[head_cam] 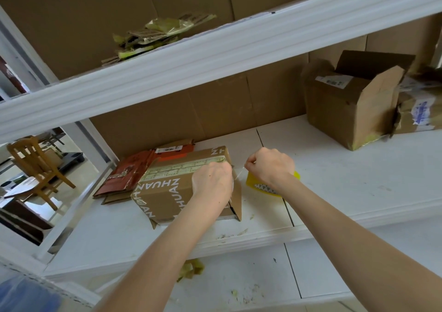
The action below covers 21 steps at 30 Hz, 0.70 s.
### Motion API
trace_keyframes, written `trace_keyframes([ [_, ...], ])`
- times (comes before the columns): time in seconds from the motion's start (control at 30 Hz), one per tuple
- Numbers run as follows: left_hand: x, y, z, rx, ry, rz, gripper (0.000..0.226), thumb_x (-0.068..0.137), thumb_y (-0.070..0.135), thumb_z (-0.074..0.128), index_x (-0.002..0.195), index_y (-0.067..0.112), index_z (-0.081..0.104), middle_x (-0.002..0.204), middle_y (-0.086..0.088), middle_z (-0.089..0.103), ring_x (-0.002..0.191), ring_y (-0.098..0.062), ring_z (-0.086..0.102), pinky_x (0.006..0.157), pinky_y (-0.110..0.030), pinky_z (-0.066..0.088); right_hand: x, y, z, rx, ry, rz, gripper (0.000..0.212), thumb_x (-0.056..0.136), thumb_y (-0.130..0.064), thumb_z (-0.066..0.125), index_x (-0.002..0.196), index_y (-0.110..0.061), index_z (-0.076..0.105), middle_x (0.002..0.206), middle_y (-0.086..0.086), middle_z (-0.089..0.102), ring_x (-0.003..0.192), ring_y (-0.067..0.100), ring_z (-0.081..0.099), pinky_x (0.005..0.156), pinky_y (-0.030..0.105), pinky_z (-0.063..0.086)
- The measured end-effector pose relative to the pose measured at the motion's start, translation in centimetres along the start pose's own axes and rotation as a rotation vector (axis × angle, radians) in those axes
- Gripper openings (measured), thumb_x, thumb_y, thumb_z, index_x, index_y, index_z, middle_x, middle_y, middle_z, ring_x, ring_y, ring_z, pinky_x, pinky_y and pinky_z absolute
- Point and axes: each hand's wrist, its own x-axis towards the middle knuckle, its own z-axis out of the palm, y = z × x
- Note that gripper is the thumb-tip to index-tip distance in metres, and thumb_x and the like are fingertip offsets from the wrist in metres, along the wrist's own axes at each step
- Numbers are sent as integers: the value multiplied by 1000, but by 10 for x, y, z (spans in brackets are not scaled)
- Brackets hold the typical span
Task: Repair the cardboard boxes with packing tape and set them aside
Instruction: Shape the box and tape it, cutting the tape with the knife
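- The box (167, 192) lies near the shelf's (334, 180) front edge; an open box (346, 105) stands well apart, back right.
- Left hand (210, 182) curls over the box's right edge.
- Right hand (270, 165) grips yellow tape (251, 183) just beside.

Brown box (162, 192), seam taped; yellow tape dispenser (252, 180) beside.

A wooden chair (35, 165) stands beyond the white shelf (334, 180) (greenish scraps (191, 267) litter its lower board).
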Motion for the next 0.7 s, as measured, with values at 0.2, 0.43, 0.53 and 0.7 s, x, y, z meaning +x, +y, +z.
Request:
trace_keyframes([
  [0.2,2,-1,0,70,-36,-6,27,88,-1,53,106,15,66,80,-3,56,73,-23,52,59,-29,44,-3,-4,0,-24,21,-19,28,93,-38,46,93,-31,74,88,0,68,76,24,59,60,25,42],
  [0.43,-7,0,14,19,-20,7,27,98,10,46,120,19,59,91,-4,64,69,-20,50,56,-29,39,7,24,-11,132,48,10,23,92,-41,50,92,-36,73,95,-2,69,83,25,59,67,28,45],
  [0.53,-12,18,31,-139,-15,31,31,97,7,41,126,17,47,89,-8,65,72,-25,59,55,-34,41,11,43,-6,431,43,84,18,90,-40,56,92,-36,74,103,-5,69,95,22,60,79,32,50],
  [0.7,0,42,68,-368,-110,-19,32,91,-4,34,120,7,43,100,-15,62,90,-34,62,63,-38,42,11,60,-2,720,108,100,21,87,-37,65,66,-41,66,94,-10,68,95,17,61,82,33,52],
])
